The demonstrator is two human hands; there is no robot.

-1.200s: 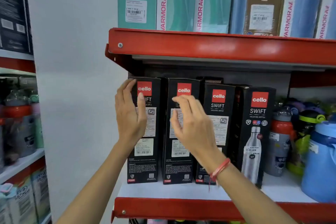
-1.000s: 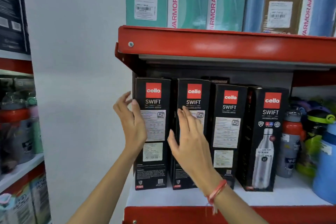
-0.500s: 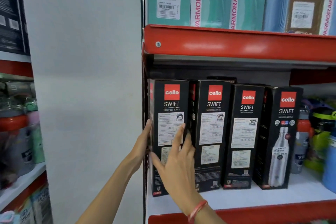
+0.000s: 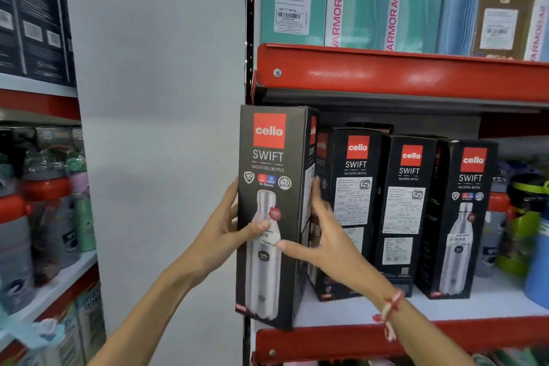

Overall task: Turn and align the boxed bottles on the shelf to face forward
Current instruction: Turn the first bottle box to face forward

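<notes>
Several tall black Cello Swift bottle boxes stand on the white shelf (image 4: 490, 303) with a red front rail. The leftmost box (image 4: 269, 157) is pulled forward at the shelf's left end, and its bottle-picture face points at me. My left hand (image 4: 228, 235) grips its left side, thumb on the front. My right hand (image 4: 323, 241) holds its right side, thumb on the front too. The second box (image 4: 355, 187) and third box (image 4: 407, 202) show their label sides. The fourth box (image 4: 465, 217) shows its bottle picture.
The red upper shelf (image 4: 401, 77) hangs close above the boxes and carries teal and blue cartons (image 4: 371, 0). Loose bottles (image 4: 523, 217) crowd the shelf's right end. A white wall panel (image 4: 160, 128) sits to the left, with another bottle rack (image 4: 44, 217) beyond it.
Both hands moved from the first two boxes onto the leftmost one. That box came forward and turned from its label side to its bottle-picture face. The view swung left.
</notes>
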